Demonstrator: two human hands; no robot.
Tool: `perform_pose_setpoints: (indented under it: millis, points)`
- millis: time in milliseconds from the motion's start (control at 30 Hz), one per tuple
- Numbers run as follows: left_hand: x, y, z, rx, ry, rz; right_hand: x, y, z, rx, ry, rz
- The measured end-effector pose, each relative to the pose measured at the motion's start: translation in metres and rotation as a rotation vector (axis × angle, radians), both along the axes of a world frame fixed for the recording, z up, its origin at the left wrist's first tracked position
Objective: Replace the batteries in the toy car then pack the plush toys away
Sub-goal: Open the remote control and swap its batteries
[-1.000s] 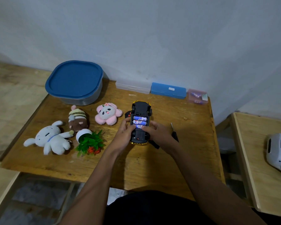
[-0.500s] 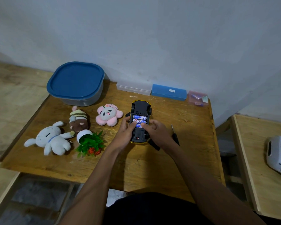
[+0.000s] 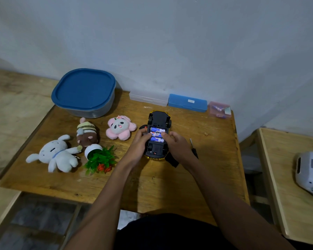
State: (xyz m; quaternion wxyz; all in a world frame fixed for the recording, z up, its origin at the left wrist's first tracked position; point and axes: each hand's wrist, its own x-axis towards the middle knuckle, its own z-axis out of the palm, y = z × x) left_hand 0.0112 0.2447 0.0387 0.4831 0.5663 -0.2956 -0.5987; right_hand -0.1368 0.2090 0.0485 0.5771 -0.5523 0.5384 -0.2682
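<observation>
Left hand point(image 3: 139, 147), right hand point(image 3: 176, 147): both grasp the car point(image 3: 159, 120) by its sides, thumbs at the batteries point(image 3: 157, 135)
Car: mid-bench point(image 3: 152, 186), upturned, long axis running from person to wall; batteries crosswise in open bay
Leftward: pink plush point(image 3: 119, 129), striped plush point(image 3: 87, 132), white plush point(image 3: 58, 154)
Tub point(image 3: 83, 91): lidded, contents hidden
Pink box point(image 3: 219, 110): small items inside

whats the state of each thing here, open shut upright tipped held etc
toy car, upside down, battery bay open
batteries, seated in bay
left hand, grips toy car
right hand, grips toy car
container, lid on
potted plant, tipped on its side
blue case, shut
plush toys, lying loose, unpacked
</observation>
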Motion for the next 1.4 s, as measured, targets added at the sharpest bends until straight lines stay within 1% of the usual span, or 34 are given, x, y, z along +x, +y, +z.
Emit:
perform_pose_setpoints:
  millis: [167,367,533,700,867,967,1133,1267,1333,1367,1400]
  points:
    - [-0.001,0.005,0.002,-0.041,0.019,-0.013,-0.004,0.001,0.002,0.006,-0.055,0.036]
    - [0.0,0.009,0.004,-0.088,0.034,-0.037,-0.011,-0.001,0.002,-0.034,-0.032,0.13]
    - [-0.003,0.01,0.005,-0.128,0.025,-0.047,-0.011,0.001,-0.001,-0.037,-0.053,0.12]
    - [-0.004,0.011,0.003,-0.119,0.026,-0.034,-0.012,0.001,-0.002,-0.027,-0.059,0.12]
    - [-0.001,0.007,0.004,-0.085,0.002,-0.042,-0.015,-0.003,0.0,0.034,-0.071,0.122]
    - [-0.001,0.003,0.007,-0.052,-0.03,-0.026,-0.014,-0.002,0.007,0.012,-0.064,0.11]
    - [-0.001,0.003,0.004,-0.056,-0.1,-0.081,-0.012,0.001,0.005,-0.057,0.005,0.121]
    - [-0.002,0.004,-0.004,-0.029,-0.112,-0.06,-0.016,-0.001,0.002,-0.021,0.01,0.093]
    - [-0.001,0.005,-0.008,0.006,-0.098,-0.022,-0.027,-0.008,-0.007,-0.041,0.088,-0.024]
    - [0.0,0.006,-0.008,0.021,-0.094,-0.005,-0.033,-0.011,-0.012,-0.083,0.17,-0.089]
    - [0.001,0.006,-0.008,0.028,-0.094,0.005,-0.041,-0.015,-0.016,-0.14,0.296,-0.115]
